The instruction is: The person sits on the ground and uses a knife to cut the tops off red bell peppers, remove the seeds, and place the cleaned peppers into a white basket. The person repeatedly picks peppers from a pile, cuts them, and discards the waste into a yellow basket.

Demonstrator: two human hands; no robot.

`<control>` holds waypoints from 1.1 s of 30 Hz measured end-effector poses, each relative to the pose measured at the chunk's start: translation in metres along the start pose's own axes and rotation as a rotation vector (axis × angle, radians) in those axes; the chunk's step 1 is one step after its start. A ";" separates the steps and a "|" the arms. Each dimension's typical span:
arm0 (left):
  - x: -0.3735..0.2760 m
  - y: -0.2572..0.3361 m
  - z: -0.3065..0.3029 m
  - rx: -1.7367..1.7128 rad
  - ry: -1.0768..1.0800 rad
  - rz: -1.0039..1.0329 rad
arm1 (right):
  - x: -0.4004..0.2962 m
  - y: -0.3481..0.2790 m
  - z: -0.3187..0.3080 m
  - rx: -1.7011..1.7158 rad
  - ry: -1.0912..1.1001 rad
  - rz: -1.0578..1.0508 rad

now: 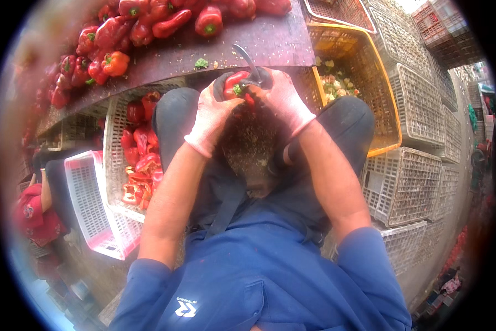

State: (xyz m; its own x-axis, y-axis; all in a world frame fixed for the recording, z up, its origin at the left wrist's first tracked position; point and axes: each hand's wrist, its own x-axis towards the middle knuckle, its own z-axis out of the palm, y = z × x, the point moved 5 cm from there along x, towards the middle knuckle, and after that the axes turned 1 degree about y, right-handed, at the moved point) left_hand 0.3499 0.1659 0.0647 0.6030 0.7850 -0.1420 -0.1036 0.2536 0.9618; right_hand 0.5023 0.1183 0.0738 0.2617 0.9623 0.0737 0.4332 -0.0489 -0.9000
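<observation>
A red bell pepper (236,78) is held between my gloved hands above the gap between my knees, its green stem facing me. My left hand (213,111) grips it from the left side. In my right hand (282,93) is a knife with a curved blade (247,57), pointing up and away from me over the table edge. The right fingers also touch the pepper beside its stem. A small red piece shows under the fingers; I cannot tell if it is still attached. Both gloves are pale pink with dark fingers.
Whole red peppers (111,32) are heaped on the table (268,39). Cut peppers (142,165) fill a white crate (112,165) at my left; a pink-white crate (86,198) and another person (36,211) are beyond. Pepper cores (337,85) lie in a yellow crate (368,66), near stacked crates (413,103).
</observation>
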 end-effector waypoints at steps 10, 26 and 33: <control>-0.009 0.001 -0.012 -0.096 -0.013 -0.093 | 0.010 0.030 -0.009 0.190 0.021 0.128; 0.005 -0.011 -0.008 -0.166 0.217 -0.253 | -0.011 -0.010 0.010 -0.087 -0.119 -0.078; 0.010 -0.019 -0.008 -0.234 0.252 -0.259 | -0.015 -0.013 0.013 -0.311 0.054 -0.309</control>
State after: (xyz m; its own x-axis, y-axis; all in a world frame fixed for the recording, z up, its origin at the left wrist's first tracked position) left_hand 0.3515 0.1738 0.0430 0.4231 0.7851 -0.4523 -0.1685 0.5587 0.8121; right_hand 0.4818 0.1081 0.0785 0.1205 0.9293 0.3492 0.7348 0.1530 -0.6608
